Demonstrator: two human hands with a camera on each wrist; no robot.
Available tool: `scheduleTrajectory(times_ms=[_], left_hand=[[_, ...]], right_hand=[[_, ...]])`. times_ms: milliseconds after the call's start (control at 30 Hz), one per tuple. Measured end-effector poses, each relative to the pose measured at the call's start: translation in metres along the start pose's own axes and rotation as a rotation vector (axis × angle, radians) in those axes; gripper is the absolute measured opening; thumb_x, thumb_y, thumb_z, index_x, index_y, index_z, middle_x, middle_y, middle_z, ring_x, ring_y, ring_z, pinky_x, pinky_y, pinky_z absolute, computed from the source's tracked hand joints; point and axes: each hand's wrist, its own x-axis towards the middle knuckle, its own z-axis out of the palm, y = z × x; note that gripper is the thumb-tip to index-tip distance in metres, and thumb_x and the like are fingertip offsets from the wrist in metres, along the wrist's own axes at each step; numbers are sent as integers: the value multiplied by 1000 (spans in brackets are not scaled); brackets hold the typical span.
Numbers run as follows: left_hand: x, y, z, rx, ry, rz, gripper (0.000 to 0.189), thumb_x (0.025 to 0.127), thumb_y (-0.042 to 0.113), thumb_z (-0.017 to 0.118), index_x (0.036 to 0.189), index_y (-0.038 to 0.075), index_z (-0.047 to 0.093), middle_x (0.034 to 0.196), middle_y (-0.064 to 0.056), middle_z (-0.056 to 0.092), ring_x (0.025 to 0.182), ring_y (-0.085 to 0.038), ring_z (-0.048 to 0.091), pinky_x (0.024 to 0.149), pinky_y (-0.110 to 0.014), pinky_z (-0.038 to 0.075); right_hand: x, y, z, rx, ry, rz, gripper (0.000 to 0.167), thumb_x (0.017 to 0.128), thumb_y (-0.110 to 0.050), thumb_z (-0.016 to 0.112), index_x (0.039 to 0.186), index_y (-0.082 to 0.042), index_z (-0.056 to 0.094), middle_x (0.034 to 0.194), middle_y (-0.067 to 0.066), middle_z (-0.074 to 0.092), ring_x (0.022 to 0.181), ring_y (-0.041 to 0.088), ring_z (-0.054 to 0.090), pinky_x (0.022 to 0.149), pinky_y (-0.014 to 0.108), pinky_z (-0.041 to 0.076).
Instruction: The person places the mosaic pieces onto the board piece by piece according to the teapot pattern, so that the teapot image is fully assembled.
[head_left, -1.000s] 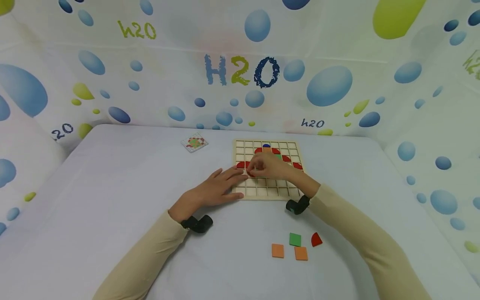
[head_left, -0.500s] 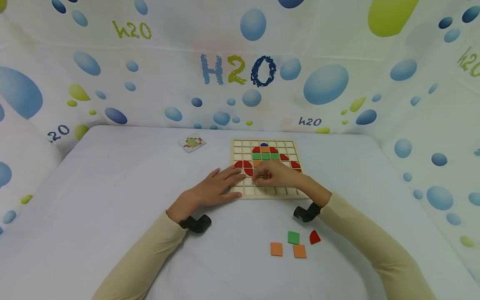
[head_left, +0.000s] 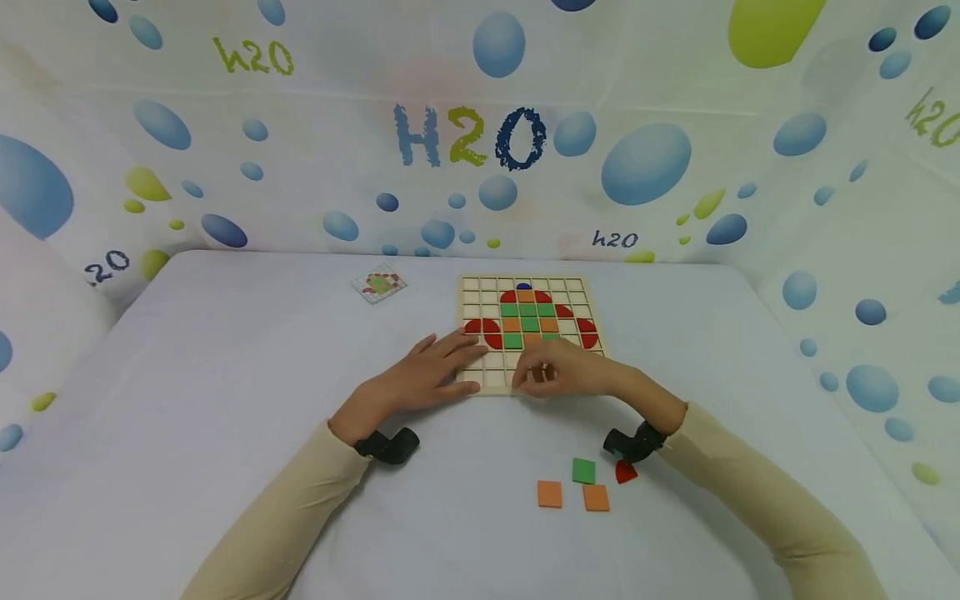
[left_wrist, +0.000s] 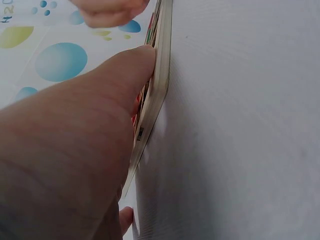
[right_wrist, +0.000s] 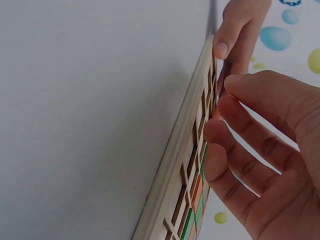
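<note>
A wooden grid board (head_left: 492,379) lies on the table, with red quarter-round, green and orange square tiles and a blue piece (head_left: 523,286) set in its cells. My left hand (head_left: 420,377) rests on the board's left edge with its fingers spread. In the left wrist view, the thumb (left_wrist: 142,57) touches the rim. Over the board's near edge hovers my right hand (head_left: 566,368), hiding some cells. Its fingers are loosely bent, and the right wrist view shows nothing between the thumb (right_wrist: 250,85) and fingers.
Nearer than the board lie a green square tile (head_left: 583,471), two orange square tiles (head_left: 550,493) and a red quarter-round tile (head_left: 626,472), close to the right wrist camera (head_left: 633,442). A small pattern card (head_left: 379,283) sits at the back left. A printed curtain (head_left: 322,167) hangs behind.
My right hand has drawn back from the middle of the board to its near edge, uncovering red, green and orange tiles. The left hand has stayed on the board.
</note>
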Motion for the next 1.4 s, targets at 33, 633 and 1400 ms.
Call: scheduleTrajectory(times_ms=[33, 633, 1400], left_hand=[[0, 0, 0, 0, 0, -1, 62, 98, 38, 57, 151, 12, 37, 156, -12, 32, 147, -30, 21, 116, -58, 16], [-1, -1, 3, -11, 9, -4, 62, 99, 38, 56, 151, 11, 37, 156, -12, 32, 147, -31, 21, 116, -58, 16], [-1, -2, 2, -23, 8, -1, 61, 99, 38, 56, 151, 12, 37, 157, -11, 32, 148, -30, 20, 116, -58, 15]], right_hand=[[-2, -1, 1, 10, -13, -6, 9, 92, -10, 67, 98, -10, 74, 93, -4, 63, 77, 9, 54, 67, 22, 51], [-24, -14, 27, 227, -421, -241, 20, 85, -19, 78, 103, -13, 74, 102, -5, 64, 84, 13, 56, 73, 22, 50], [-22, -15, 34, 145, -460, -326, 22, 85, -15, 77, 106, -10, 74, 103, 1, 62, 71, 4, 52, 65, 18, 50]])
